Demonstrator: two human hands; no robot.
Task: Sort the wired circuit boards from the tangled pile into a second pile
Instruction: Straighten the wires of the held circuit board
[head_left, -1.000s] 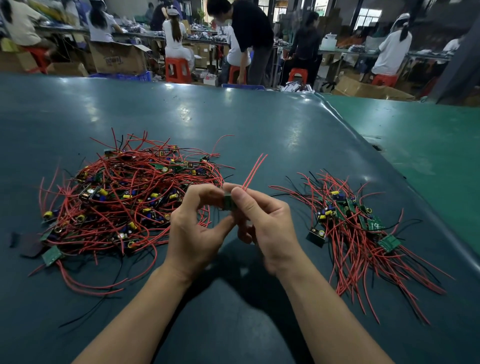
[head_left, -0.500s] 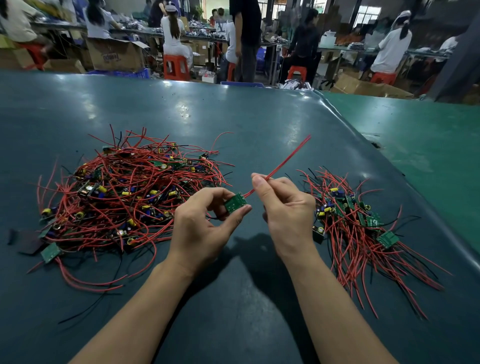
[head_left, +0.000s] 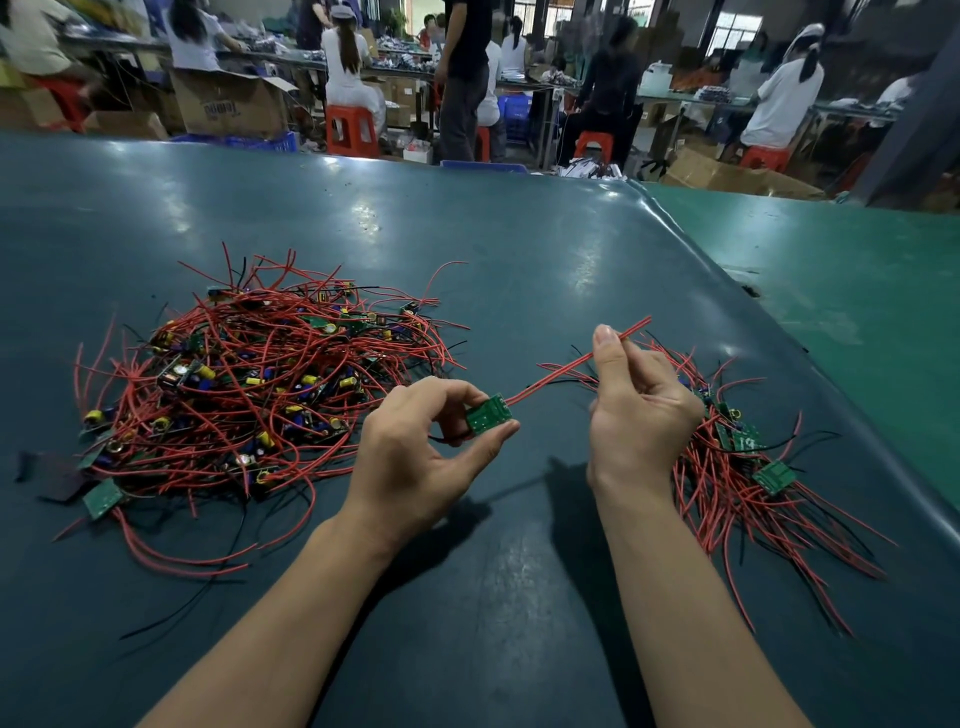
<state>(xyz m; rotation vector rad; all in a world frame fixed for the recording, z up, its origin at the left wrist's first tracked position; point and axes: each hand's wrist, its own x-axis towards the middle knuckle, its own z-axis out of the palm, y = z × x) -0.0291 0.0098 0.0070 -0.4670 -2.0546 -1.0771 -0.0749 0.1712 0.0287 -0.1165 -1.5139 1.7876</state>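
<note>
Behind the work there is a busy workshop: people sit on red stools at long tables, and cardboard boxes stand on the floor. In front lies the dark bench (head_left: 519, 249), wide and a little shiny, and it carries everything of the task.

The biggest thing on it is the tangled pile (head_left: 249, 384) at the left, a dense heap of red and black wires with green boards and yellow and blue parts mixed in. It sits within easy reach of the left hand, probably so that this hand can draw from it. The second pile (head_left: 737, 467) lies at the right and is smaller. Its wires run more or less in one direction, toward the near right, which I judge is done on purpose, so the sorted pieces do not knot again.

Between the piles, above the bench, the two hands hold one piece. The left hand (head_left: 415, 457) pinches the small green board (head_left: 488, 414) between thumb and fingers, so its grip is closed on the board. The right hand (head_left: 636, 410) has its grip closed on the red wires (head_left: 561, 371) of this board, pinching them near their free ends, just over the inner edge of the second pile. The wires are stretched nearly straight between the hands. I think this is to straighten them before the piece is laid on the second pile, which is not yet done.
</note>
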